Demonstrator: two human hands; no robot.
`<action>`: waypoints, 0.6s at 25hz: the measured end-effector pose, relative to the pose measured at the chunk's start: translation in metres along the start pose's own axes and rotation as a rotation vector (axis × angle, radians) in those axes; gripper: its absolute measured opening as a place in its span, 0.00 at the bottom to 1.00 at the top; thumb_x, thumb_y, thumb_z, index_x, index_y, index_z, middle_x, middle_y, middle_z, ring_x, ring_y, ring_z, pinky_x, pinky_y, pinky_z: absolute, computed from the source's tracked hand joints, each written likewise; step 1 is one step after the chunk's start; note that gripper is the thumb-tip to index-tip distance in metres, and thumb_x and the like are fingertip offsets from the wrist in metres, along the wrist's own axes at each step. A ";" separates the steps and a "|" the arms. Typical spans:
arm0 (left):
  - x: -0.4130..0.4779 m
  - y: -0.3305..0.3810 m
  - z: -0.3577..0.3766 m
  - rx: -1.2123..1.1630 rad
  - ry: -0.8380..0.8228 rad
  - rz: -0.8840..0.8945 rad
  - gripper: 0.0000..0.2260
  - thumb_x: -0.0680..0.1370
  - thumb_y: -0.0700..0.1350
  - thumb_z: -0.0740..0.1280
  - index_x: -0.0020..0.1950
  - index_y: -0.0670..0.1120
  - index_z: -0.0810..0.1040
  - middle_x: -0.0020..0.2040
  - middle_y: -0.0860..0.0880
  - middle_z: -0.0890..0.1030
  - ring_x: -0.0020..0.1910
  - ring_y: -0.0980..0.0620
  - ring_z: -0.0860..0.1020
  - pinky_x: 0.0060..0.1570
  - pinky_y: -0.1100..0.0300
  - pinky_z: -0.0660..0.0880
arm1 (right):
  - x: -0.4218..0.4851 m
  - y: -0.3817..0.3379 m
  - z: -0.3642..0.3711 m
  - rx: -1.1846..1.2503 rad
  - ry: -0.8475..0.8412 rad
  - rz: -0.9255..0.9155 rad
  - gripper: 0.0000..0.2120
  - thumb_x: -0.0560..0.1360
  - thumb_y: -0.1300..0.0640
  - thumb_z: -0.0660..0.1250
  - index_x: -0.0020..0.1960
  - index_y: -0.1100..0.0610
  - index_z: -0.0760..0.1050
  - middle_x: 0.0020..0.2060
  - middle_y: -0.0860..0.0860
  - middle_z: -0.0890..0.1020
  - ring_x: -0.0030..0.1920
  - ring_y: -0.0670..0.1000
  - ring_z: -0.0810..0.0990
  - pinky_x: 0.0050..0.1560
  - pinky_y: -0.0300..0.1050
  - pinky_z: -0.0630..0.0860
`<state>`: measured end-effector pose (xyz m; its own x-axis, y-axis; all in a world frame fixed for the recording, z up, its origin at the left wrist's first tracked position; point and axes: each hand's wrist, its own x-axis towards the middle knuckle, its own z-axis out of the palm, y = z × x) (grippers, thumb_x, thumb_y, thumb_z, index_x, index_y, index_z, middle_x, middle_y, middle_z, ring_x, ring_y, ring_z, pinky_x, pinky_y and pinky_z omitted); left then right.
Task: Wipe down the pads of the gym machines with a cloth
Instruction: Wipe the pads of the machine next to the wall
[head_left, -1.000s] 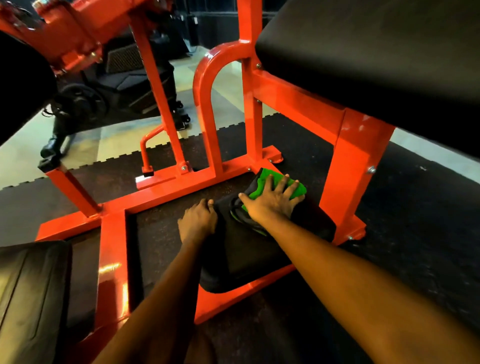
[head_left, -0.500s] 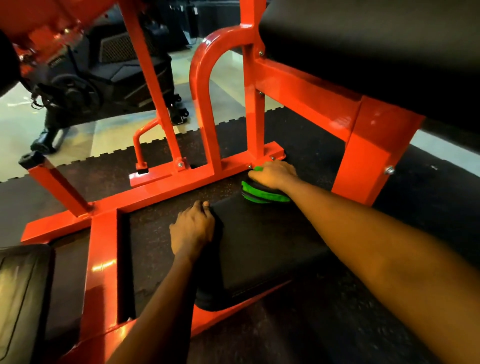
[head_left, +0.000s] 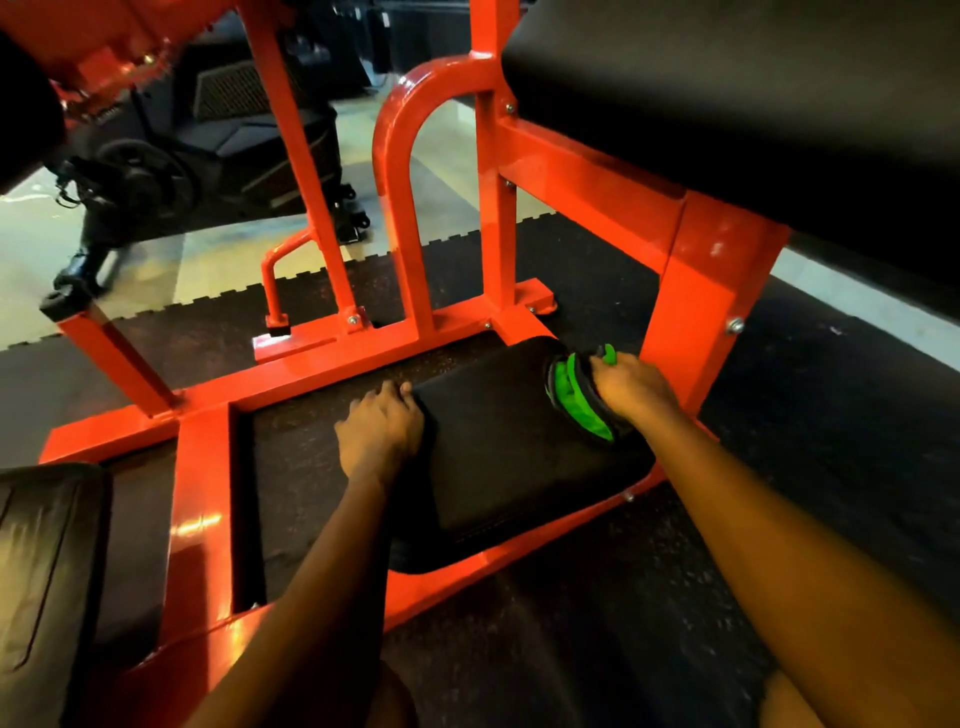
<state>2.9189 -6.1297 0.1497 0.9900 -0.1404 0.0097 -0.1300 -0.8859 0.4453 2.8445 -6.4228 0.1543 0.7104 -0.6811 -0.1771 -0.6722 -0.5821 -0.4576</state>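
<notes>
The low black pad (head_left: 509, 452), a flat cushion with rounded corners and a stitched near edge, lies level close to the floor at the middle of the view, and the left hand (head_left: 382, 428) holds its 9 o'clock edge with curled fingers. The cloth (head_left: 574, 402), bright green with dark grey, is bunched into a folded wad standing on edge against the pad's 2 o'clock side, gripped by the right hand (head_left: 631, 387). A larger black pad (head_left: 753, 93) fills the view's 1 o'clock corner, raised well above, and a shiny black pad (head_left: 41, 561) sits at 8 o'clock.
</notes>
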 end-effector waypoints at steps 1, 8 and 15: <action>0.000 0.000 -0.001 -0.003 -0.001 0.001 0.19 0.84 0.55 0.50 0.59 0.47 0.76 0.62 0.41 0.79 0.64 0.38 0.75 0.63 0.38 0.70 | -0.014 0.005 -0.004 -0.015 0.018 -0.002 0.25 0.81 0.41 0.54 0.67 0.56 0.76 0.65 0.62 0.78 0.65 0.65 0.76 0.64 0.56 0.73; 0.008 -0.002 0.005 -0.008 -0.001 -0.005 0.20 0.83 0.57 0.49 0.59 0.49 0.77 0.60 0.42 0.80 0.62 0.39 0.76 0.63 0.36 0.70 | -0.089 -0.019 0.029 -0.251 0.196 0.011 0.29 0.80 0.37 0.55 0.79 0.44 0.57 0.78 0.56 0.61 0.74 0.66 0.61 0.67 0.65 0.66; 0.009 -0.009 0.003 -0.035 -0.018 0.031 0.21 0.84 0.57 0.49 0.58 0.48 0.77 0.60 0.42 0.80 0.63 0.40 0.76 0.64 0.36 0.69 | 0.001 -0.067 0.012 -0.170 -0.022 -0.017 0.26 0.78 0.36 0.56 0.72 0.46 0.70 0.69 0.57 0.74 0.68 0.64 0.73 0.66 0.58 0.71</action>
<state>2.9291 -6.1248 0.1429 0.9844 -0.1756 0.0081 -0.1583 -0.8651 0.4760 2.8930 -6.3790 0.1746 0.7249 -0.6621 -0.1903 -0.6845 -0.6611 -0.3072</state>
